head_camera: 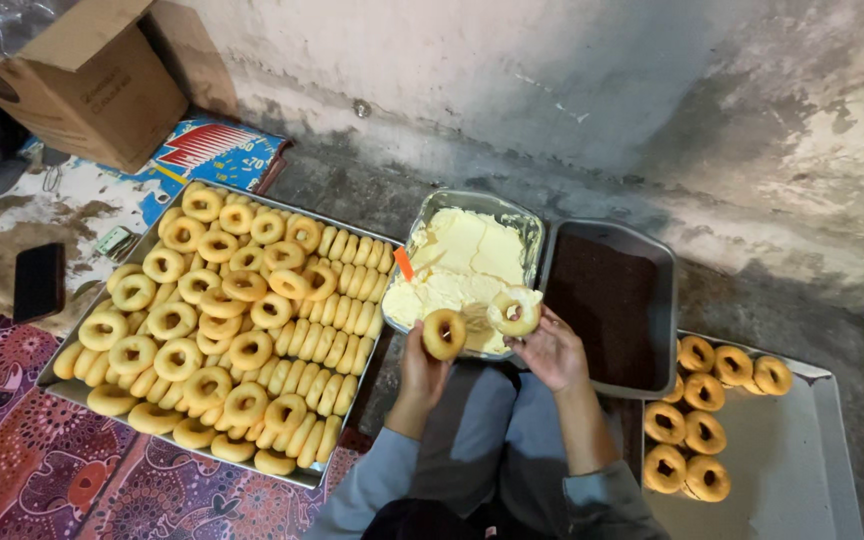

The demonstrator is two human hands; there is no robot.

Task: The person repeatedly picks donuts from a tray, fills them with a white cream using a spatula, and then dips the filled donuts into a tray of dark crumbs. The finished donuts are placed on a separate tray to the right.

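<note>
My left hand (422,365) holds up a plain golden doughnut (444,333) over the near edge of a metal pan (530,228) filled with pale yellow cream. My right hand (552,350) grips a second doughnut (514,312), its top smeared with the cream, just above that same pan. An orange-handled spreader (404,263) sticks out of the cream at the pan's left side. To my left a big metal tray (64,380) is packed with several plain doughnuts, some flat, some standing in rows.
A dark pan of brown topping (607,300) sits right of the cream. A light tray (802,460) at right carries several doughnuts (697,400). Cardboard box (82,80) and black phone (39,282) lie at left; a stained wall (572,90) runs behind.
</note>
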